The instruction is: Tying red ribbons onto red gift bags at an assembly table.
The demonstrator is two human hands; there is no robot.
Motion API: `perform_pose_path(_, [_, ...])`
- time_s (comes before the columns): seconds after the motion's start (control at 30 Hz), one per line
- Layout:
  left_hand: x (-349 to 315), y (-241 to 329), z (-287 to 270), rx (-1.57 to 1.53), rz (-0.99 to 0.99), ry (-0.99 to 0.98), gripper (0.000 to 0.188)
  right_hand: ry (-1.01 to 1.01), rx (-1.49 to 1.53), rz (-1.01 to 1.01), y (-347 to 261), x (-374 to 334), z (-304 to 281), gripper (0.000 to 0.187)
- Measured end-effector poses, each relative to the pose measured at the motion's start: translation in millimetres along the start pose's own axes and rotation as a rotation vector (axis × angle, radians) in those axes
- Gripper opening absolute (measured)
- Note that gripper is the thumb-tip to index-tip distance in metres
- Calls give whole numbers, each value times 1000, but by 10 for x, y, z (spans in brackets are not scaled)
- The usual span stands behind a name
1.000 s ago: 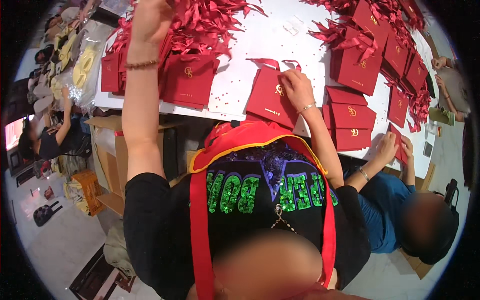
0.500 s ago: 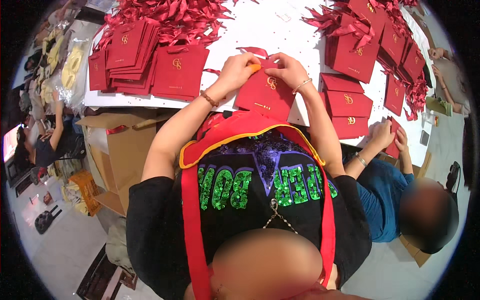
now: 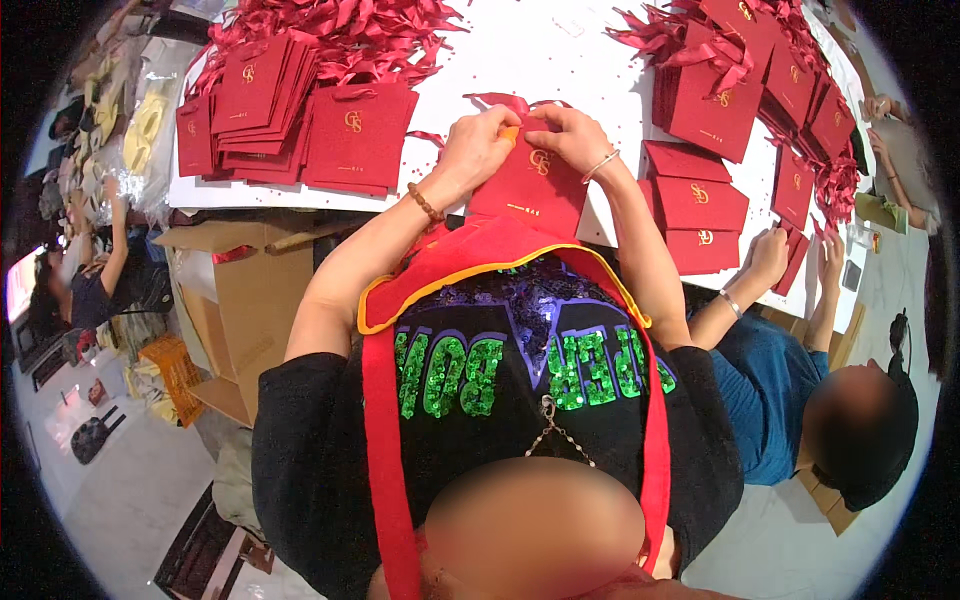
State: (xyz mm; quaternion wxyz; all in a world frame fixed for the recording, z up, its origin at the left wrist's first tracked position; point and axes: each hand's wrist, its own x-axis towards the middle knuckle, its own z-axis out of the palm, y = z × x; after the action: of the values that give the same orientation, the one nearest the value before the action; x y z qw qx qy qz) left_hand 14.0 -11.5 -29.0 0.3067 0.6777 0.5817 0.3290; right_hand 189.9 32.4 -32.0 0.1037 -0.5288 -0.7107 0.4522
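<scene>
At the table's near edge, a red paper gift bag (image 3: 528, 192) with a gold emblem lies in front of me, its bottom edge against my red apron. My left hand (image 3: 478, 145) is closed in a pinch at the bag's upper left edge, with an orange cover on one fingertip. Across from it, my right hand (image 3: 572, 140) pinches the top edge too, its fingers bent over the bag. Red ribbon (image 3: 500, 101) sticks out beyond both hands. Exactly what lies between the fingertips is hidden.
Stacked red bags (image 3: 355, 140) and a heap of ribbons (image 3: 370, 40) lie to the left; more bags (image 3: 715, 110) stand at the right. A co-worker's hand (image 3: 768, 257) holds a bag at the right edge. An open cardboard box (image 3: 245, 310) stands below the table's left side.
My hands stay at the bag's top, and my right fingers have shifted slightly left. More ribbon shows beyond them. The co-worker's hands have moved apart, one rightward toward the ribbons.
</scene>
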Motion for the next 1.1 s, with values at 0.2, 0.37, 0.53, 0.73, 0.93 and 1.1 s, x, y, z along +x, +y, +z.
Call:
perform_pose_path(0.2, [3,3,-35,38,13,-75,15,-35,94,-12,153,79,74,36])
perform_pose_path(0.37, [-3,32,-80,2,34,-39,14,-37,97,-41,125,102,58,37])
perform_pose_path(0.53, [63,-23,-80,23,40,-66,14,-53,115,-26,118,119,49,36])
perform_pose_path(0.73, [59,-13,-113,4,61,-75,15,-31,158,-80,80,70,69,32])
perform_pose_path(0.93, [31,27,-86,-36,-36,-48,15,-24,129,-82,-9,34,39,32])
perform_pose_path(1.1, [90,108,-112,62,-61,-112,15,103,-138,-127,-139,-66,16,31])
